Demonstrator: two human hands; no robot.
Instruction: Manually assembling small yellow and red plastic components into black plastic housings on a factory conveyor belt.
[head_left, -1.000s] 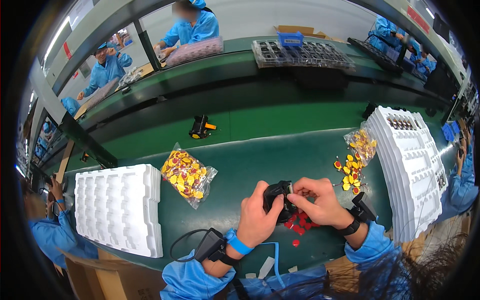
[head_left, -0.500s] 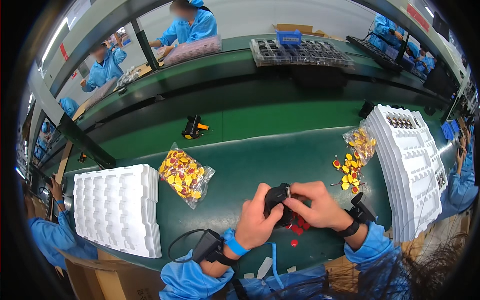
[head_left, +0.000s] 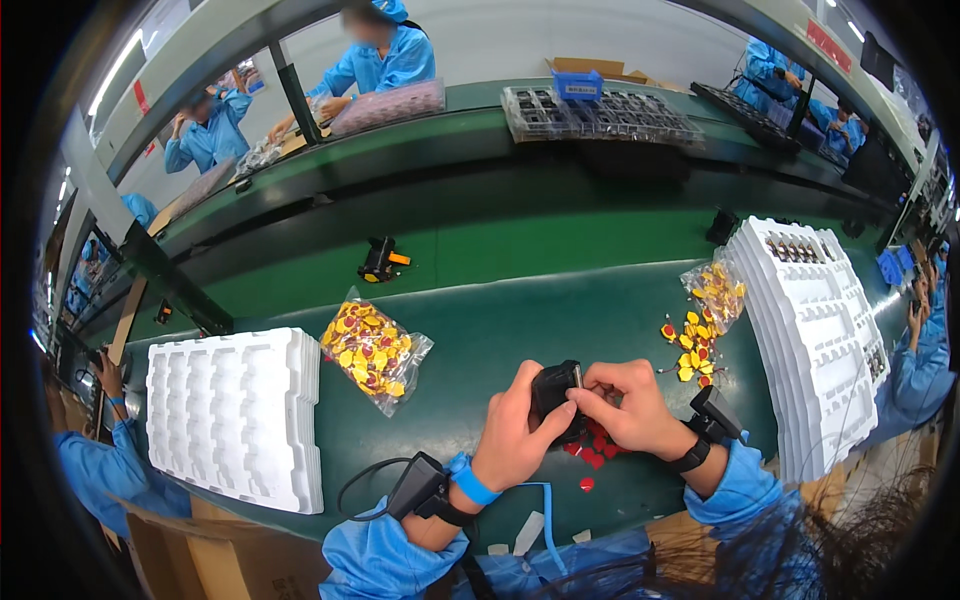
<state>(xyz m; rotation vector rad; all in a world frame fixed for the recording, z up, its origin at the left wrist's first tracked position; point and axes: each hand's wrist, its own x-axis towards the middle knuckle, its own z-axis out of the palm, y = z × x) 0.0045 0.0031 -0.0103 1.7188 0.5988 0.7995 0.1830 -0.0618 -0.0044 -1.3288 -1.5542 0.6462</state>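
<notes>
Over the near part of the green bench, my left hand point(head_left: 512, 430) is closed round a small black plastic housing point(head_left: 553, 388), fingers behind it and thumb on its near face. At the housing's right edge, my right hand point(head_left: 632, 408) pinches with thumb and fingertips, close to a thin light-coloured edge. Whether a separate small part sits in that pinch is hidden. Several red discs point(head_left: 597, 450) lie just below and behind the hands, and one lone red disc point(head_left: 586, 485) rests nearer to me.
Left stand stacked white moulded trays point(head_left: 230, 415); beside them lies a bag of yellow-and-red parts point(head_left: 372, 348). Loose yellow parts point(head_left: 692, 345) and another bag point(head_left: 718, 290) adjoin the right tray stack point(head_left: 815, 350). A black-and-orange piece point(head_left: 382, 260) lies farther back. Co-workers sit around.
Both hands stay at nearly the same place with the black housing between them. My right fingers have shifted slightly along its right edge. The view has moved a little.
</notes>
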